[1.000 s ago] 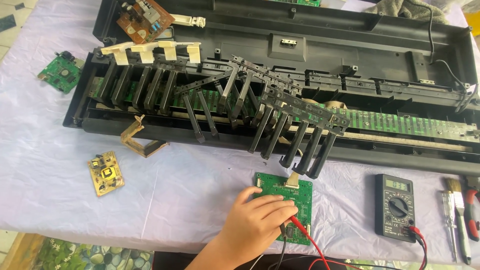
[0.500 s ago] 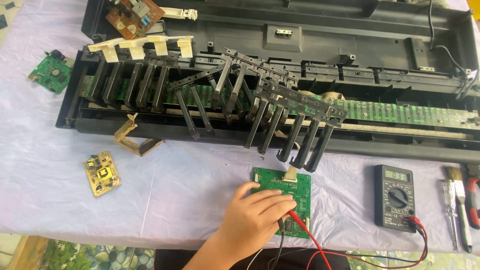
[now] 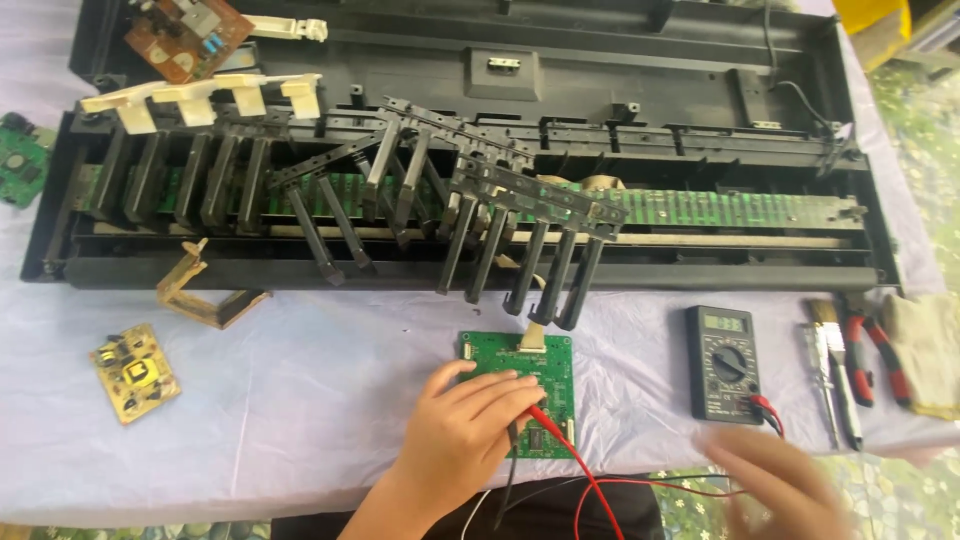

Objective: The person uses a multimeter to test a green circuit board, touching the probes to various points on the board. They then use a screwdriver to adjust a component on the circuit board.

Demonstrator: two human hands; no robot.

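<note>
From the head camera, the left hand [image 3: 462,432] is lying on the near edge of a green board [image 3: 520,385], and its grip is grasping two thin test sticks, one red probe [image 3: 545,418] and one black probe [image 3: 511,440]. The tips are touching the board. The green board is sitting on the purple cloth of the surface [image 3: 320,400], near the middle, just in front of the big black keyboard case [image 3: 600,70].

The right hand [image 3: 780,485] is at the near right and is blurry. Its fingers are looking spread out, and I cannot tell if its grip is grasping anything. It is hovering just near the black meter [image 3: 725,363], which is lying flat to the right of the green board. A red wire [image 3: 640,490] is running from the meter toward the probes.

Inside the case, long black keys [image 3: 520,240] are tilting up in a messy row, and a few white keys [image 3: 200,98] are sitting at the far left. A yellow board [image 3: 135,372] is lying at the near left. A brush [image 3: 822,325], a screwdriver [image 3: 845,400], red pliers [image 3: 880,345] and a glove [image 3: 925,345] are lying at the right.
</note>
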